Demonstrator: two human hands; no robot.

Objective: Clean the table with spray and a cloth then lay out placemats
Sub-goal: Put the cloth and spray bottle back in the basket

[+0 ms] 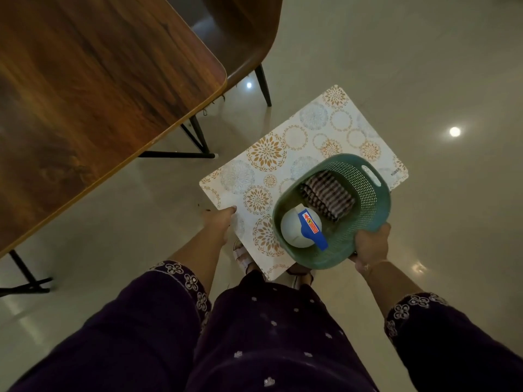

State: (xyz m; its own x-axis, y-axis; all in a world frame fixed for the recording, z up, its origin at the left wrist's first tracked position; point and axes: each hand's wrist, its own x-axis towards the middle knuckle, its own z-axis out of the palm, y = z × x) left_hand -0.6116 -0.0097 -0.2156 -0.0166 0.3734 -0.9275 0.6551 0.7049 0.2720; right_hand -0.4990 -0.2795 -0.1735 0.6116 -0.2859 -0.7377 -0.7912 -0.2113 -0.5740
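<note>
A white placemat [285, 154] with gold and grey flower circles is held flat in the air above the floor. My left hand [220, 224] grips its near left edge. On the placemat's right part sits a green plastic basket [365, 190], and my right hand [370, 244] holds its near rim. Inside the basket lie a white spray bottle [297, 230] with a blue trigger head and a folded striped cloth [328, 196]. The dark wooden table [85, 103] is at the upper left, apart from both hands.
A brown chair [243, 38] is tucked in at the table's far corner. Black metal table legs [198, 137] stand under the table edge. Glossy beige floor [424, 80] spreads to the right. My sandalled feet [243, 257] show below the placemat.
</note>
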